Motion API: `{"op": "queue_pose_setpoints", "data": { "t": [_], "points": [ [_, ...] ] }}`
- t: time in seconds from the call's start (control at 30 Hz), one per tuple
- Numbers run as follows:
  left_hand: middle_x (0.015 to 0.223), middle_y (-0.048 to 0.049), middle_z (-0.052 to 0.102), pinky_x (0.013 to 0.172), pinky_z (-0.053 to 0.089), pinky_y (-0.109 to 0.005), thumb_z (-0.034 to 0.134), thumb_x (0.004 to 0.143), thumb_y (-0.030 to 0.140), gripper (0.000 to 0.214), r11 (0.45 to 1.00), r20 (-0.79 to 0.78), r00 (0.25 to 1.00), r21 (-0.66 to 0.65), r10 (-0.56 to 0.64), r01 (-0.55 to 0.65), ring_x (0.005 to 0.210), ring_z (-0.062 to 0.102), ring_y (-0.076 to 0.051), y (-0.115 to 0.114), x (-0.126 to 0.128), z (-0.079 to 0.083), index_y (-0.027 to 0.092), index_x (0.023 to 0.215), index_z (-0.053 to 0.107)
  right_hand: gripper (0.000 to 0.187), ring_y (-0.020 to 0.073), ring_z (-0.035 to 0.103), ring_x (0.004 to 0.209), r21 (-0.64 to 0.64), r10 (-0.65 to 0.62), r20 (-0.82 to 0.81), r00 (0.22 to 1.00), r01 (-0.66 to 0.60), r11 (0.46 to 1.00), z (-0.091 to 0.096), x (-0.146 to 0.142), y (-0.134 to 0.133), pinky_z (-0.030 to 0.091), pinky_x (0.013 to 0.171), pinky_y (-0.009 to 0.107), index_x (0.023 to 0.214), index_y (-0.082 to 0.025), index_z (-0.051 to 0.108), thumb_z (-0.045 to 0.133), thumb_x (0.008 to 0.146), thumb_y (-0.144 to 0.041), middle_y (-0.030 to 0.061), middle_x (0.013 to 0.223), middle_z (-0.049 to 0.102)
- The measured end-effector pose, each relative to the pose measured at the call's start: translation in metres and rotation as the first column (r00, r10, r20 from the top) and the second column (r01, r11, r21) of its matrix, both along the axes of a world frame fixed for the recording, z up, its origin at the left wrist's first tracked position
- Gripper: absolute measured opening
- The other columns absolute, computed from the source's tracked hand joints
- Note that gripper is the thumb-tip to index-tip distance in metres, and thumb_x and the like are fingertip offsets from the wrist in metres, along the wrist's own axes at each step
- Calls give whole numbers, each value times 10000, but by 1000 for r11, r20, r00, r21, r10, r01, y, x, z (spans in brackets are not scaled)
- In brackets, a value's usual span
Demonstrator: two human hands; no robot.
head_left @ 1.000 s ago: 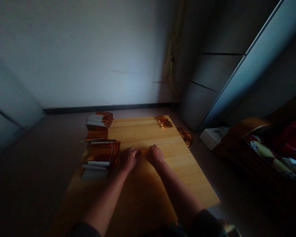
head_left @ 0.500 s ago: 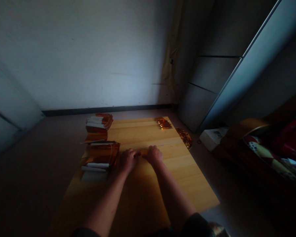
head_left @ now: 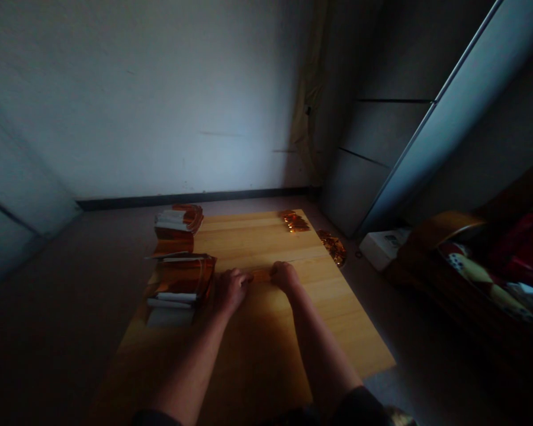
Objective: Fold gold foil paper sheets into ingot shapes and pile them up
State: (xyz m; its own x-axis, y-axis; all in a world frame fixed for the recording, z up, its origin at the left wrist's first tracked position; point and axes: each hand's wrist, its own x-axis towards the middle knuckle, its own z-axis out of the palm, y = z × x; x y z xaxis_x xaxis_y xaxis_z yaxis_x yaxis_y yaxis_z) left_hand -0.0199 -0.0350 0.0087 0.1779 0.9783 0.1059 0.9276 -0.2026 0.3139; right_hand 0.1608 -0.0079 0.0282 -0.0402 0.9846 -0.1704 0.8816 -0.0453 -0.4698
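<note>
A narrow strip of shiny orange foil paper point(head_left: 261, 276) lies between my hands, low over the wooden table. My left hand point(head_left: 233, 289) is closed on its left end, close to the stacks on that side. At its right end my right hand point(head_left: 285, 276) is closed with the fingers curled down. Left of my left hand lies a stack of orange foil paper point(head_left: 184, 277) with pale undersides. Behind it is a second bundle of foil paper point(head_left: 177, 219). Several folded foil pieces point(head_left: 295, 222) sit in a row at the table's far right corner.
The wooden table point(head_left: 337, 331) fills the lower middle. Beyond its right edge is a container of shiny foil pieces point(head_left: 333, 247) on the floor. A white box point(head_left: 382, 247) and a wooden-armed seat point(head_left: 453, 228) stand to the right. A wall point(head_left: 182, 106) rises behind.
My right hand has slid a little to the right along the foil strip, so more of it shows between my hands. My left hand has hardly moved.
</note>
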Motion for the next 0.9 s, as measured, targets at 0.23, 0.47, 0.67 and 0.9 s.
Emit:
{"op": "queue_pose_setpoints", "data": {
  "t": [0.23, 0.47, 0.67, 0.9],
  "points": [
    [951, -48, 644, 861, 335, -364, 512, 811, 147, 330, 999, -79, 996, 40, -29, 32, 979, 529, -213, -9, 4, 4, 314, 1042, 678, 293, 139, 620, 821, 180, 0, -41, 999, 7, 984, 14, -12, 8, 410, 672, 191, 904, -197, 702, 541, 695, -67, 50, 956, 685],
    [904, -56, 638, 806, 349, -363, 483, 829, 194, 275, 998, -105, 994, 59, -18, 24, 947, 539, -225, -10, 5, 6, 291, 973, 697, 185, 148, 621, 776, 29, 227, -31, 973, -226, 974, 1, -35, 23, 398, 626, 198, 852, -209, 709, 629, 686, -208, 19, 838, 710],
    [849, -66, 618, 803, 363, -331, 495, 790, 154, 213, 994, -82, 996, 110, 19, -10, 920, 529, -209, -16, 1, 2, 212, 859, 688, 175, 133, 611, 778, 12, 262, -16, 965, -261, 965, -6, -30, 25, 371, 600, 190, 858, -228, 693, 608, 706, -229, 2, 872, 704],
    [832, -61, 598, 790, 384, -320, 491, 768, 141, 233, 988, -46, 999, 154, 16, -9, 898, 519, -206, -25, -3, -1, 221, 868, 685, 336, 178, 619, 835, -46, 250, 100, 963, -247, 968, 9, -41, 22, 385, 590, 215, 897, -238, 660, 700, 643, -455, 24, 936, 686]
  ]
}}
